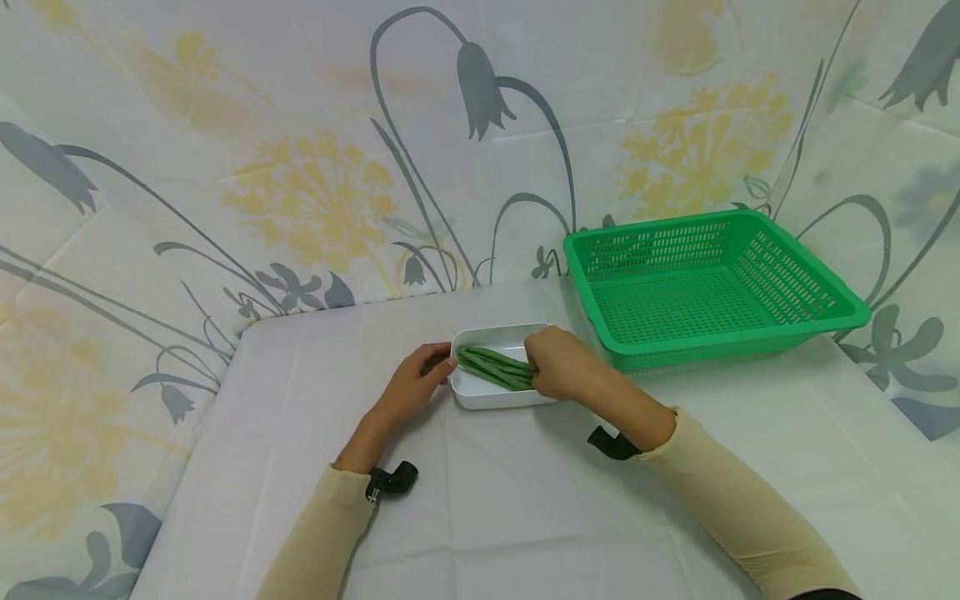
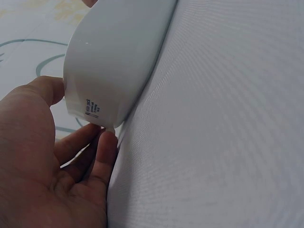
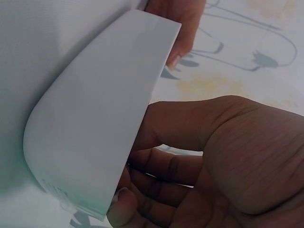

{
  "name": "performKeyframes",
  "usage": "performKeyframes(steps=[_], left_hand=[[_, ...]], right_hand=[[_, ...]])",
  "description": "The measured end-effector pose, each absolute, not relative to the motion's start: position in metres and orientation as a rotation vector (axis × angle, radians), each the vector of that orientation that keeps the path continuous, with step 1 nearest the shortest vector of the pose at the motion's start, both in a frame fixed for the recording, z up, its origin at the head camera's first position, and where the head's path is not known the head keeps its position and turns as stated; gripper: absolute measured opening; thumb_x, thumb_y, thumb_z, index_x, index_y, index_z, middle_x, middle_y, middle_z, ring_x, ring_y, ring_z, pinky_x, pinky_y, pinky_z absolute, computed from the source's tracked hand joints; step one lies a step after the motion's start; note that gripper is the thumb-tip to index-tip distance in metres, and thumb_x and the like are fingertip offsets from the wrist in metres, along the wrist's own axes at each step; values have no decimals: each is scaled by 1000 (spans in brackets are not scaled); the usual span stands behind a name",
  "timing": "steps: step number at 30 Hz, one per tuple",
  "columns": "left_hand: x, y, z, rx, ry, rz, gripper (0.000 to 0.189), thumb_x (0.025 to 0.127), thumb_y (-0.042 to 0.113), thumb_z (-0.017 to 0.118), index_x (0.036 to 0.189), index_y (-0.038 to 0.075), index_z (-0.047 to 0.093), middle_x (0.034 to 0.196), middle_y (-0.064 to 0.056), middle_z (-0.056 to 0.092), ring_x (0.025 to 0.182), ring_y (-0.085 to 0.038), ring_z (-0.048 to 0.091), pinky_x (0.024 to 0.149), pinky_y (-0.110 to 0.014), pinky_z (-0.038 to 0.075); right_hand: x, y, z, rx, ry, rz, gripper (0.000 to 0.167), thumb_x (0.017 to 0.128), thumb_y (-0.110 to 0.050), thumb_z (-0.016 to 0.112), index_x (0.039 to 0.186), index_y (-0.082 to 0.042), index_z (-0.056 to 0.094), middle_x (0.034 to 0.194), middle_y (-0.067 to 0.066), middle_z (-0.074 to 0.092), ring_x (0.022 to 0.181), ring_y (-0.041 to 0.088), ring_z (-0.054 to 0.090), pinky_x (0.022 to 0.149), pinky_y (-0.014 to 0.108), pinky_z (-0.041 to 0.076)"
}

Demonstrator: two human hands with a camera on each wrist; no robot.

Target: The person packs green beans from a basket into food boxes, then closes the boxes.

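Observation:
A small white rectangular dish (image 1: 498,401) stands on the table with long green beans (image 1: 491,367) lying lengthwise in it. At its left end my left hand (image 1: 411,385) holds the wall; in the left wrist view, the thumb rests at the rim and bent fingers touch the corner with dark printing. My right hand (image 1: 564,364) reaches into the dish's right side and grips the right ends of the beans. In the right wrist view, its curled fingers (image 3: 156,164) go behind the dish wall (image 3: 95,99), which hides the beans there.
A green perforated plastic basket (image 1: 675,337) sits to the right, behind the right hand. White cloth (image 1: 517,517) covers the table. A flower-patterned sheet (image 1: 315,100) hangs at the back and sides. Black wrist devices (image 1: 393,479) sit on both forearms.

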State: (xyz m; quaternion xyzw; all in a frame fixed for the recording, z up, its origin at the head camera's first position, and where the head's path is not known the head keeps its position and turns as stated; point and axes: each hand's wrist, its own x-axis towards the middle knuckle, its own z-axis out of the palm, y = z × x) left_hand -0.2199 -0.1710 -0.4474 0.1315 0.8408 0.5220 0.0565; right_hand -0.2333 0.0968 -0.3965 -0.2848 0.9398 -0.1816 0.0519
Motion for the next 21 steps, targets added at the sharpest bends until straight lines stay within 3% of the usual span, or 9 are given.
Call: performKeyframes(steps=[8,12,21], left_hand=[[-239,-182,-480,392,2584,1537,51,112,31,58,154,5,51,147,-15,61,126,-29,65,99,-41,57],[-239,-183,-481,393,2581,1545,51,112,31,58,154,5,51,147,-16,61,126,-30,64,100,-43,57],[-238,-182,-480,394,2582,1547,51,111,31,58,155,4,51,145,-18,62,125,-31,65,100,-45,58]], right_hand=[[-232,98,-396,-887,2847,-591,35,73,18,58,60,-13,47,56,-6,32,56,12,28,48,24,24],[-232,100,-396,-913,2845,-599,34,74,17,58,62,-13,48,55,-6,33,55,11,29,49,24,24],[-234,105,-397,-908,2881,-632,21,79,11,63,75,-9,59,67,1,58,62,16,50,53,27,41]])
